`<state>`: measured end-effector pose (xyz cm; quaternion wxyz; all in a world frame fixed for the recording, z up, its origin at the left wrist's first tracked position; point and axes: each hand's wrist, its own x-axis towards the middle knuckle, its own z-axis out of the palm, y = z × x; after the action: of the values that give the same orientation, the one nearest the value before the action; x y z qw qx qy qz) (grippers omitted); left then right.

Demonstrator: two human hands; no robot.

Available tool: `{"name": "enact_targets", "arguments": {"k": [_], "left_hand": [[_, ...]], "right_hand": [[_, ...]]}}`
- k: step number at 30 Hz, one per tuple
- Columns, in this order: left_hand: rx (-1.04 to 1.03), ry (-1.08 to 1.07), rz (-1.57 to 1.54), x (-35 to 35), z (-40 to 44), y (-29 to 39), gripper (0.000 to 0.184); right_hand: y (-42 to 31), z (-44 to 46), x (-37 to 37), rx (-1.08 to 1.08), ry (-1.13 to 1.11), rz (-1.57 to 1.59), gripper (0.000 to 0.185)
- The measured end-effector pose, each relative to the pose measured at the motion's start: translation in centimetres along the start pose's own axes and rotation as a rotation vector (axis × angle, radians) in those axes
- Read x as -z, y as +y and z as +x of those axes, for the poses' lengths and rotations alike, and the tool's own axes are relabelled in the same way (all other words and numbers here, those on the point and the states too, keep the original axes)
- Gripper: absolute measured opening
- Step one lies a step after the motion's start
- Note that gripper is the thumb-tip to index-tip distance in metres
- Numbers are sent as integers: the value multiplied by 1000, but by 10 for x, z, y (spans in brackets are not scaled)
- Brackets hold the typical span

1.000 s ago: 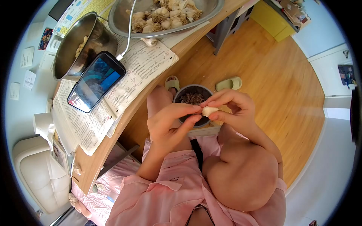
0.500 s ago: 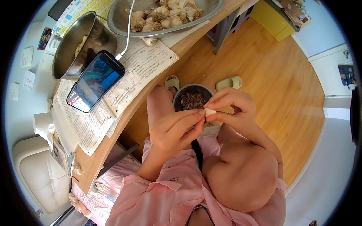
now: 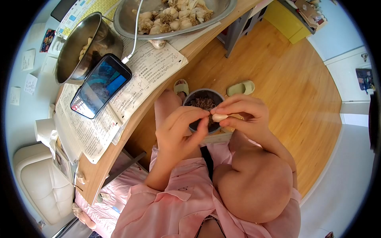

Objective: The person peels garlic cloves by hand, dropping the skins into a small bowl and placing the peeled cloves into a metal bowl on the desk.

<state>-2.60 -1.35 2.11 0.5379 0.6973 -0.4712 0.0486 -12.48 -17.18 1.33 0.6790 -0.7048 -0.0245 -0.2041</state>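
Note:
A pale garlic clove (image 3: 219,118) is pinched between the thumb and fingers of my right hand (image 3: 249,113), above a dark bin. Just left of the clove, my left hand (image 3: 180,129) has its thumb and fingertips drawn close together near the clove's end; what they hold, if anything, is too small to make out. Below both hands, the bin (image 3: 220,95) contains brownish garlic skins (image 3: 203,103). On the desk, a wide metal basin (image 3: 123,24) holds several garlic bulbs (image 3: 183,18), and a deeper metal pot (image 3: 104,37) has peeled cloves (image 3: 85,48) inside.
A phone (image 3: 101,87) with a white cable (image 3: 135,35) leans against the pot, over an open book (image 3: 149,65) on the wooden desk (image 3: 137,137). One garlic bulb (image 3: 157,43) lies beside the basin. A green slipper (image 3: 241,88) is on the wood floor (image 3: 285,95).
My left fingertips have drawn back slightly left from the clove, and their grip has loosened. More of the clove shows in my right hand, which has shifted slightly left.

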Motion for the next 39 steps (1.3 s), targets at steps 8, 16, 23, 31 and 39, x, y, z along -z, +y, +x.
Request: {"name": "enact_targets", "arguments": {"k": [8, 16, 23, 31, 39], "left_hand": [[315, -390, 130, -16, -19, -42, 6], [472, -775, 252, -58, -70, -118, 18], [301, -414, -59, -37, -33, -68, 10], [58, -90, -401, 5, 2, -5, 20], [114, -159, -459, 2, 1, -4, 19]], "right_hand": [[2, -6, -2, -178, -11, 534, 26], [8, -6, 5, -377, 10, 806, 25], [21, -8, 4, -358, 3, 845, 17], [13, -7, 4, -362, 1, 689, 13], [5, -5, 2, -375, -29, 617, 11]]}}
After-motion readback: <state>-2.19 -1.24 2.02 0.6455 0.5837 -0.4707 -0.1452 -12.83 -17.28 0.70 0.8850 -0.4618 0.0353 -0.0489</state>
